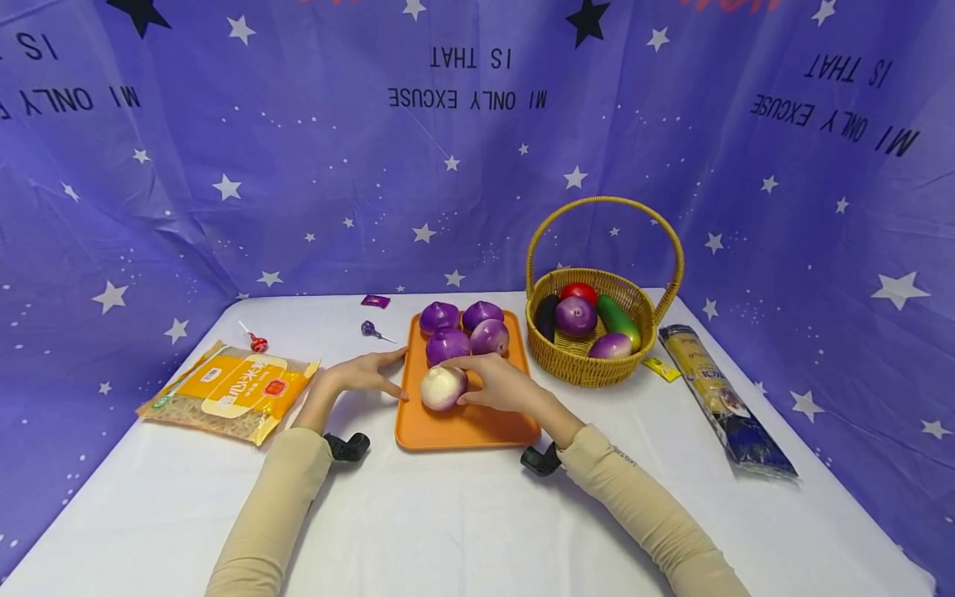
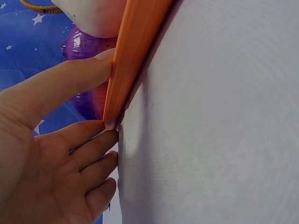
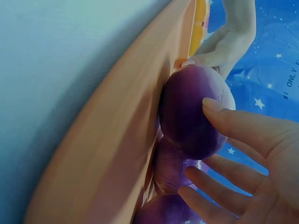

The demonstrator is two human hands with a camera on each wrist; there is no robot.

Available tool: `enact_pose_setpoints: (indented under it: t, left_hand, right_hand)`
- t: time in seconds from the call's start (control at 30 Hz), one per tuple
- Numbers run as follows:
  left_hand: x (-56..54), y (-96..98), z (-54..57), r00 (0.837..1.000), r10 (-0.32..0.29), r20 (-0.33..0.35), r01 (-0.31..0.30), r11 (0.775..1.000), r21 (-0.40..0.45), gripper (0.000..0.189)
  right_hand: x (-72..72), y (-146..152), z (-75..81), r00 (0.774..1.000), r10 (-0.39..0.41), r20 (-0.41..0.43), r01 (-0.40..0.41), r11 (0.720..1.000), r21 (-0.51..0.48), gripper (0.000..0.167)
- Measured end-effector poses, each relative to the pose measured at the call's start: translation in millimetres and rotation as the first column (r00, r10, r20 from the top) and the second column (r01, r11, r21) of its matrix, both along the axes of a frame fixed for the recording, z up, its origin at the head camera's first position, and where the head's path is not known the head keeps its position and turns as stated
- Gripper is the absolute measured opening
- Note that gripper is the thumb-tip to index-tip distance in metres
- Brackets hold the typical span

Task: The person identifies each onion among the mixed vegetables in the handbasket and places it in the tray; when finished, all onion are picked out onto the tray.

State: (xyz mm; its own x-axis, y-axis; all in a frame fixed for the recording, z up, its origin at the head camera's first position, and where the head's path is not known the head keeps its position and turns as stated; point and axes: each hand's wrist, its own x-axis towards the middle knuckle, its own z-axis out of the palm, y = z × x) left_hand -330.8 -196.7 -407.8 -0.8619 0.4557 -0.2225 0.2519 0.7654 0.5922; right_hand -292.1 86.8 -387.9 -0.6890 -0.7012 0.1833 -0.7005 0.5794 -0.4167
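My right hand (image 1: pixel 501 383) holds a purple onion (image 1: pixel 443 388) with a pale top, low over the front half of the orange tray (image 1: pixel 477 427). In the right wrist view the thumb lies against the onion (image 3: pixel 191 112), the index finger passes behind it, and the other fingers are spread. My left hand (image 1: pixel 364 373) is at the tray's left edge. Its thumb touches the rim in the left wrist view, and its extended fingers reach along the outer side. Several more purple onions (image 1: pixel 448 345) sit together in the tray's back half.
Right of the tray stands a wicker basket (image 1: pixel 589 375) with a tall handle, holding vegetables. A yellow packet (image 1: pixel 662 370) and a long noodle pack (image 1: pixel 724 402) lie beyond it. At left are a grain bag (image 1: pixel 235 394) and a red lollipop (image 1: pixel 258 342); a purple lollipop (image 1: pixel 369 328) lies behind.
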Motion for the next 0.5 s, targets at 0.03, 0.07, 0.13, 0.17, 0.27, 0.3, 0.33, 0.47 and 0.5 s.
enact_pose_setpoints:
  t: [0.03, 0.07, 0.13, 0.17, 0.27, 0.3, 0.33, 0.47, 0.5]
  left_hand:
    - [0.1, -0.1, 0.4, 1.000, -0.001, 0.001, 0.001, 1.000, 0.002, 0.100]
    - [0.2, -0.3, 0.7, 1.000, -0.005, -0.001, 0.005, 1.000, 0.005, 0.100]
    - [-0.2, -0.4, 0.9, 1.000, -0.006, -0.001, 0.006, 1.000, 0.008, 0.100]
    - [-0.4, -0.5, 0.9, 1.000, -0.004, 0.000, 0.004, 1.000, 0.009, 0.100]
    - [-1.2, -0.5, 0.2, 1.000, -0.003, -0.002, 0.003, 1.000, 0.005, 0.100]
    - [-1.3, -0.5, 0.1, 1.000, -0.001, -0.002, 0.001, 1.000, 0.005, 0.100]
    - [-1.3, -0.4, -0.1, 1.000, 0.000, -0.002, 0.000, 1.000, 0.005, 0.100]
    - [-0.7, -0.7, 0.0, 1.000, 0.002, 0.000, -0.002, 1.000, 0.010, 0.100]
    - [-0.9, -0.6, 0.1, 1.000, 0.002, 0.000, -0.002, 1.000, 0.011, 0.100]
  right_hand:
    - [-0.2, 0, 0.1, 1.000, 0.002, -0.002, -0.002, 1.000, 0.002, 0.057]
    - [-0.4, 0, 0.2, 1.000, 0.001, -0.004, -0.001, 1.000, 0.007, 0.057]
    - [-1.1, 1, 0.8, 1.000, -0.004, -0.012, 0.004, 1.000, 0.014, 0.058]
    - [-1.4, 2, 1.3, 1.000, -0.005, -0.015, 0.005, 1.000, 0.014, 0.058]
    - [-2.4, 5, 5.2, 1.000, -0.004, -0.011, 0.004, 1.000, 0.003, 0.058]
    - [-2.5, 6, 7.3, 1.000, -0.004, -0.006, 0.004, 1.000, -0.004, 0.058]
    - [-2.7, 8, 9.6, 1.000, 0.002, -0.004, -0.002, 1.000, -0.014, 0.058]
    - [-2.6, 18, 21.9, 1.000, 0.002, 0.007, -0.002, 0.999, -0.050, 0.056]
    - [-2.7, 21, 25.1, 1.000, -0.003, 0.005, 0.003, 0.998, -0.056, 0.056]
